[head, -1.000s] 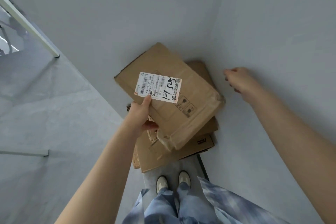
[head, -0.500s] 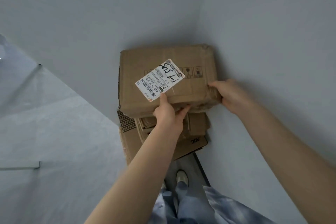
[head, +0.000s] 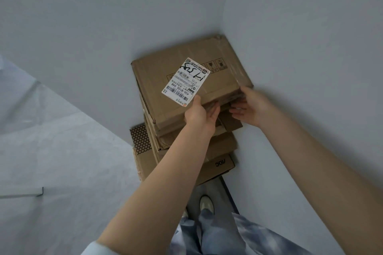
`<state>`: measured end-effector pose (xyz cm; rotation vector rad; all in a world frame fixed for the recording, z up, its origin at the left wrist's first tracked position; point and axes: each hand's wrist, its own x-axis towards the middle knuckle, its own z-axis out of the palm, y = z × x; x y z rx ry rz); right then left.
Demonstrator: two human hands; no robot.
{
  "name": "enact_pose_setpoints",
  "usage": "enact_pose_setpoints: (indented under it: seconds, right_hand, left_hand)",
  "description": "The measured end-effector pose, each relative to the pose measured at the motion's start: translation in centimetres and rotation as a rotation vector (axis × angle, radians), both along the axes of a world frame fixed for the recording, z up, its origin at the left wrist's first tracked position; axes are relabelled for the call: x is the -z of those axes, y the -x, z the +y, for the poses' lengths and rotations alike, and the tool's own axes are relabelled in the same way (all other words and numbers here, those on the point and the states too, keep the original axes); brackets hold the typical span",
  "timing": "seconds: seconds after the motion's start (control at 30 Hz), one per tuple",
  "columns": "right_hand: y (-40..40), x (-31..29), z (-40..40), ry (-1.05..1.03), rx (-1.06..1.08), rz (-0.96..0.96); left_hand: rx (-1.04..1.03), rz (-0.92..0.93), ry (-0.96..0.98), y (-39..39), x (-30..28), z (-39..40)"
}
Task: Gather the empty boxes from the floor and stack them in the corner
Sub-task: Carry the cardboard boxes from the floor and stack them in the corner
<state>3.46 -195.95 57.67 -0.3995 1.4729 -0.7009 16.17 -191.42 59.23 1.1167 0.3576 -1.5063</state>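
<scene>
A brown cardboard box (head: 223, 72) with a white shipping label (head: 186, 82) lies on top of a stack of cardboard boxes (head: 217, 163) in the corner where two grey walls meet. My left hand (head: 200, 115) grips the box's near edge, thumb on top beside the label. Over at the box's near right corner, my right hand (head: 251, 107) has its fingers curled under the edge. The box sits close against both walls. A lower box carries printed letters on its side.
A honeycomb-patterned cardboard piece (head: 141, 137) sticks out at the stack's left. Grey floor (head: 62, 161) spreads to the left, with a thin metal frame leg (head: 39, 191) on it. My shoe (head: 206, 203) stands just in front of the stack.
The labelled box has turned and slid back into the corner on top of the stack. My right hand came from the wall to the box's right corner.
</scene>
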Motion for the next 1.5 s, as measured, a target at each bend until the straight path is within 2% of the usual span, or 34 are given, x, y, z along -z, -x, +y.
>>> enact_pose_setpoints:
  seconds: [0.23,0.4,0.47,0.57,0.67,0.8,0.93,1.1,1.23,1.37,1.5]
  right_hand:
    - [-0.6,-0.3,-0.9,0.084,0.191,-0.242]
    - [-0.9,-0.6,-0.6,0.087,0.234,-0.264]
    - [-0.5,-0.8,0.4,0.076,0.218,-0.281]
    - [0.1,-1.4,2.8,0.053,0.225,-0.146]
    - [1.1,-1.8,6.7,0.094,0.239,-0.055]
    - [2.8,-2.1,14.8,0.151,0.319,0.016]
    - [3.4,-2.3,23.9,0.164,0.377,0.161]
    - [4.6,-1.4,37.0,0.155,0.558,0.410]
    - [4.6,-0.4,49.1,0.094,0.712,0.564]
    - [3.0,0.4,59.8,0.052,0.916,0.606]
    - [0.4,1.3,73.2,-0.047,1.101,0.661]
  left_hand:
    - [-0.004,0.072,0.028,-1.9,0.9,2.0]
    - [-0.044,0.156,0.040,-3.4,0.5,3.7]
    - [0.020,0.149,0.053,-3.6,0.3,4.5]
    - [0.159,0.109,0.072,-4.0,0.4,5.3]
    - [0.336,0.013,0.086,-4.5,1.0,6.1]
    - [0.673,-0.232,0.180,-4.6,1.1,8.1]
    - [1.010,-0.503,0.339,-3.4,0.4,11.1]
    - [1.428,-0.765,0.591,0.7,1.6,16.8]
    - [1.811,-0.856,0.869,4.9,2.8,23.6]
    - [2.063,-0.879,1.083,8.8,3.1,31.2]
    - [2.280,-0.823,1.274,13.1,3.1,42.9]
